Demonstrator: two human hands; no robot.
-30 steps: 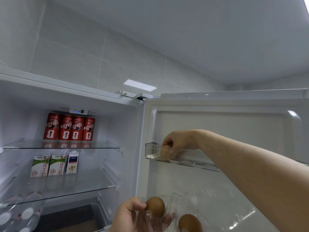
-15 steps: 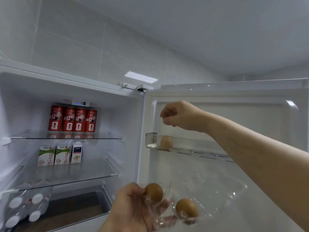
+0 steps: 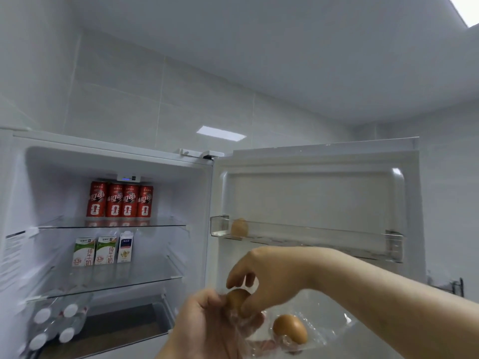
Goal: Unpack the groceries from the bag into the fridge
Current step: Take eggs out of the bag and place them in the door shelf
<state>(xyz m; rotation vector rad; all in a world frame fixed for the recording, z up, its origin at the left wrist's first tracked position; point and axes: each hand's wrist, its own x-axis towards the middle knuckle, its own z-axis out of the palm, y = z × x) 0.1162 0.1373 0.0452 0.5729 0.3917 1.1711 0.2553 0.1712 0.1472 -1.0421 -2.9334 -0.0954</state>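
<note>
My left hand [image 3: 207,325] grips a clear plastic egg carton [image 3: 318,330] low in front of the open fridge door. Two brown eggs sit in it. My right hand [image 3: 267,275] reaches down and pinches the left egg [image 3: 234,297] between thumb and fingers. The second egg [image 3: 289,329] lies free in the carton to the right. A third egg [image 3: 239,227] stands in the clear top door bin [image 3: 337,237], at its left end.
Inside the fridge, several red cans [image 3: 120,199] line the top glass shelf. Three cartons [image 3: 103,251] stand on the middle shelf. Water bottles [image 3: 55,325] lie on the lower left, next to a drawer [image 3: 124,322]. The door bin's right part holds nothing.
My right hand let go of an egg in the door bin, lifted away, then came down to the carton and took hold of the left egg.
</note>
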